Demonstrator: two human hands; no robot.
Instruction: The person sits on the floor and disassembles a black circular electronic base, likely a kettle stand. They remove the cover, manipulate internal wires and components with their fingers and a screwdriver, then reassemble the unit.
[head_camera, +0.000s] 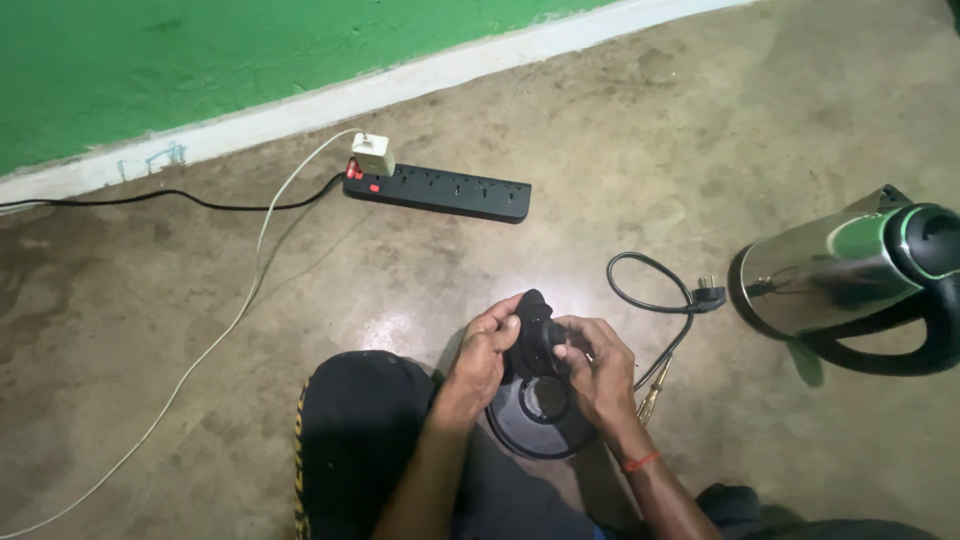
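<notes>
Both hands meet over a small black part (535, 335) held just above a round black kettle base (537, 418) that rests on the floor between my knees. My left hand (485, 350) grips the part from the left. On the part's right side are the closed fingers of my right hand (595, 365), which wears a red thread at the wrist. A black cord (640, 290) with a plug (708, 294) curls away from the base toward the right. A thin brass-tipped tool (652, 398) lies on the floor beside my right wrist.
A steel electric kettle (840, 270) with a black handle lies on its side at the right. A black power strip (440, 190) with a white charger (373, 155) sits near the green wall; its black lead and a white cable (230, 320) run left across the concrete floor.
</notes>
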